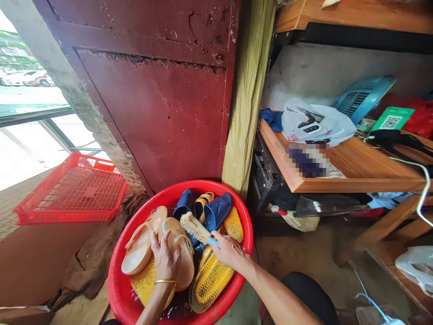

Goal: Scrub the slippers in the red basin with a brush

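Note:
A round red plastic basin sits low in view, filled with wet footwear and some water. My left hand, with a gold bangle on the wrist, grips a peach jelly sandal, and a second peach sandal lies beside it. My right hand holds a scrub brush with cream bristles and a pale blue handle, its bristles pointing away from me above the pile. Dark blue slippers lie under the brush, and a yellow ridged sole lies below my right hand.
A peeling red metal door rises behind the basin. An empty-looking red plastic crate lies to the left, with a brown sack beside the basin. To the right stands a wooden shelf holding a white plastic bag.

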{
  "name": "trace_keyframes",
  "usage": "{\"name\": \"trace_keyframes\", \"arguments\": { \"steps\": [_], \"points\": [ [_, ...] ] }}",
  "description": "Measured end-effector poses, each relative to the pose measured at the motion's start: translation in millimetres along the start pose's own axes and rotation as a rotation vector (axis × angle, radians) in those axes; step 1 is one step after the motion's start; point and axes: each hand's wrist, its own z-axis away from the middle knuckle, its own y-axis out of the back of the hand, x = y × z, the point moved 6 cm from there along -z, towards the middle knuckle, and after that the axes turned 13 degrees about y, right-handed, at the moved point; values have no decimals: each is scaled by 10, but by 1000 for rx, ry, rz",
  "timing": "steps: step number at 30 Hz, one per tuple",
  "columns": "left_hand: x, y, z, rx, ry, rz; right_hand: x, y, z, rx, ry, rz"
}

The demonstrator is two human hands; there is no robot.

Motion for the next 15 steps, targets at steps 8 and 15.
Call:
{"name": "trace_keyframes", "arguments": {
  "steps": [8,15],
  "points": [
    [-212,-32,-108,-182,313,382,-152,134,104,89,104,-42],
    [-205,-240,57,-541,617,691,70,231,-13,85,-22,133]
  ]
}}
